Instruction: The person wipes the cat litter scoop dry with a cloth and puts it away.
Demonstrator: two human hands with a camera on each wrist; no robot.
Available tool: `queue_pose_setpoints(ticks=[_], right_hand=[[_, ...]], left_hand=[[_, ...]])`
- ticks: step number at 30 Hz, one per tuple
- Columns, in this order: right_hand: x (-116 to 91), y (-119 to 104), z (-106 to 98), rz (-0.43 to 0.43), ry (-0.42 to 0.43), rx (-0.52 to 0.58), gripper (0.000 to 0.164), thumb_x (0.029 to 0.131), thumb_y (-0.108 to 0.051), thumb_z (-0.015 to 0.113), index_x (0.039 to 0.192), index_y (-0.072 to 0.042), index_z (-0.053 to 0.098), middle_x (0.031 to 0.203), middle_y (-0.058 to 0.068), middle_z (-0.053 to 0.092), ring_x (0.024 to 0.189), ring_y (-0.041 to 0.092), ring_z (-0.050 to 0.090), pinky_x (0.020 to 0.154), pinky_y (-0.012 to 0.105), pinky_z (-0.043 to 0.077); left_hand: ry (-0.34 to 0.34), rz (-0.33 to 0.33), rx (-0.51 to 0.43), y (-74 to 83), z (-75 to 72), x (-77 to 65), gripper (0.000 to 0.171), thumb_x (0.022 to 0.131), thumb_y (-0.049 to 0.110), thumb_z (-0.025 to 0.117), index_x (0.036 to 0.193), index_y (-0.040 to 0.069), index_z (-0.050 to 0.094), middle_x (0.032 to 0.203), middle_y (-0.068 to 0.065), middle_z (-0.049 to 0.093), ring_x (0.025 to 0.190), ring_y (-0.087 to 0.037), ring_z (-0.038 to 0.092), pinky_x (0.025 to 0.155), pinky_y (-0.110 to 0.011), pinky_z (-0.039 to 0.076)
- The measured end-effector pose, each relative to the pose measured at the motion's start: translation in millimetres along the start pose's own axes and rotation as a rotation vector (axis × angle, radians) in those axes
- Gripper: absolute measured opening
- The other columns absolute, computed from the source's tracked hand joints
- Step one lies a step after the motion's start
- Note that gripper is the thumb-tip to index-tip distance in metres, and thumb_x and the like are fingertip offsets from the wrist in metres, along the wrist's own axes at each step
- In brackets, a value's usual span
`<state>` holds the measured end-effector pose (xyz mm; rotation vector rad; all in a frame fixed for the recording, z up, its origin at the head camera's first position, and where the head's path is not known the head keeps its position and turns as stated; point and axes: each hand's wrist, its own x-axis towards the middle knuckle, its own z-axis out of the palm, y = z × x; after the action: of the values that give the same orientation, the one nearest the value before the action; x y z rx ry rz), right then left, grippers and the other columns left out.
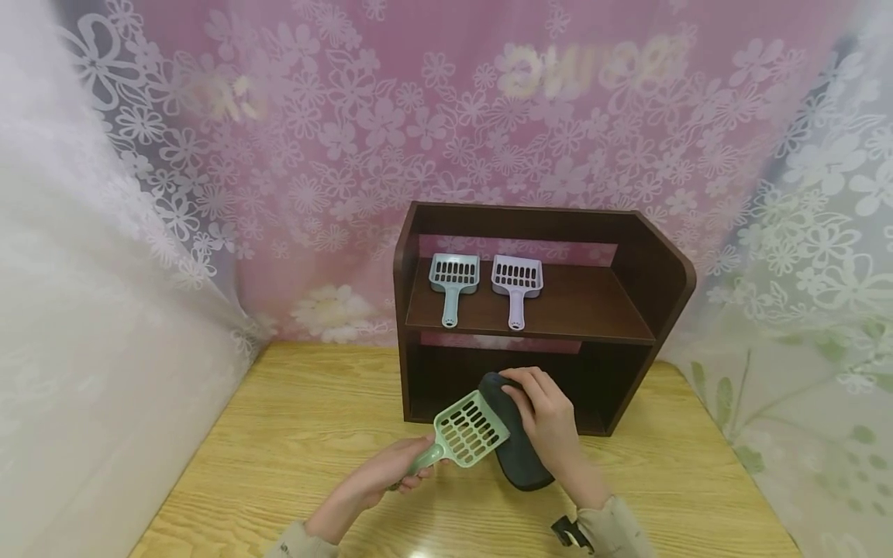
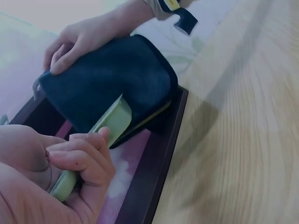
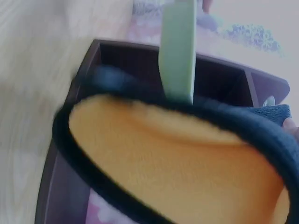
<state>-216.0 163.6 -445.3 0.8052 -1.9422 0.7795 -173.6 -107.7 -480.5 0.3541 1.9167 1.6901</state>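
Presumably light, stiff and smooth, the green scoop (image 1: 469,428) was held before the lower compartment of the shelf (image 1: 579,306), with the left hand (image 1: 403,465) curling its fingers round the handle, the surest hold. Also before the shelf, the right hand (image 1: 547,411) pinched with its fingers one edge of the orange-lined dark pouch (image 1: 518,453), judged soft-walled and better gripped by its rim.
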Motion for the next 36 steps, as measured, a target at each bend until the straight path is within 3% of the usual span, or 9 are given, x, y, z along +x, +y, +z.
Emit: queue_pose_setpoints(ticks=[6, 10, 15, 20, 28, 36], right_hand=[[-5.6, -12.8, 10.9, -0.025, -0.083, 0.074, 0.017, 0.102, -0.021, 0.061, 0.111, -0.009, 0.070, 0.100, 0.002, 0.068, 0.088, 0.017, 0.066, 0.078, 0.022, 0.053], [-9.6, -17.0, 12.7, -0.040, -0.137, 0.080, 0.016, 0.098, -0.019, 0.068, 0.111, -0.009, 0.071, 0.101, 0.001, 0.069, 0.088, 0.017, 0.067, 0.079, 0.023, 0.054], [-13.5, -16.1, 9.8, -0.105, -0.191, -0.051, 0.035, 0.082, -0.017, 0.083, 0.115, -0.014, 0.072, 0.106, -0.002, 0.072, 0.090, 0.016, 0.068, 0.085, 0.037, 0.052], [-16.9, -8.5, 6.3, -0.131, -0.159, -0.186, 0.040, 0.075, -0.020, 0.085, 0.114, -0.019, 0.074, 0.109, 0.003, 0.069, 0.096, 0.025, 0.064, 0.087, 0.049, 0.047], [-17.2, -7.0, 12.8, -0.173, -0.178, -0.231, 0.019, 0.092, -0.030, 0.072, 0.108, -0.018, 0.076, 0.092, -0.002, 0.065, 0.083, 0.019, 0.062, 0.084, 0.045, 0.049], [-19.2, -13.7, 21.7, -0.144, -0.138, -0.243, 0.030, 0.105, -0.037, 0.055, 0.106, -0.015, 0.074, 0.093, -0.001, 0.065, 0.079, 0.020, 0.060, 0.080, 0.043, 0.049]], left_hand=[[-0.049, 0.006, -0.120, 6.2, 11.9, 14.2, 0.048, 0.111, 0.040, 0.037, 0.118, 0.001, 0.063, 0.077, 0.002, 0.050, 0.052, -0.003, 0.030, 0.048, -0.015, 0.028], [-0.050, 0.010, -0.143, 12.2, 19.5, 21.6, 0.048, 0.111, 0.042, 0.036, 0.112, 0.003, 0.065, 0.075, 0.002, 0.051, 0.048, -0.002, 0.028, 0.046, -0.015, 0.027], [-0.001, 0.049, -0.123, 22.8, 21.8, 26.5, 0.049, 0.112, 0.042, 0.032, 0.104, 0.005, 0.065, 0.071, 0.005, 0.050, 0.047, -0.002, 0.029, 0.046, -0.015, 0.027], [0.020, 0.047, -0.136, 31.2, 20.1, 27.1, 0.049, 0.112, 0.040, 0.031, 0.104, 0.005, 0.063, 0.070, 0.005, 0.049, 0.046, -0.002, 0.027, 0.045, -0.016, 0.026], [-0.068, 0.098, -0.073, 35.0, 27.1, 31.0, 0.051, 0.112, 0.044, 0.029, 0.108, 0.004, 0.061, 0.071, 0.004, 0.050, 0.046, -0.003, 0.030, 0.044, -0.015, 0.028], [-0.041, 0.102, -0.052, 37.3, 34.2, 32.2, 0.051, 0.112, 0.045, 0.029, 0.105, 0.005, 0.060, 0.069, 0.003, 0.050, 0.045, -0.004, 0.029, 0.043, -0.016, 0.026]])
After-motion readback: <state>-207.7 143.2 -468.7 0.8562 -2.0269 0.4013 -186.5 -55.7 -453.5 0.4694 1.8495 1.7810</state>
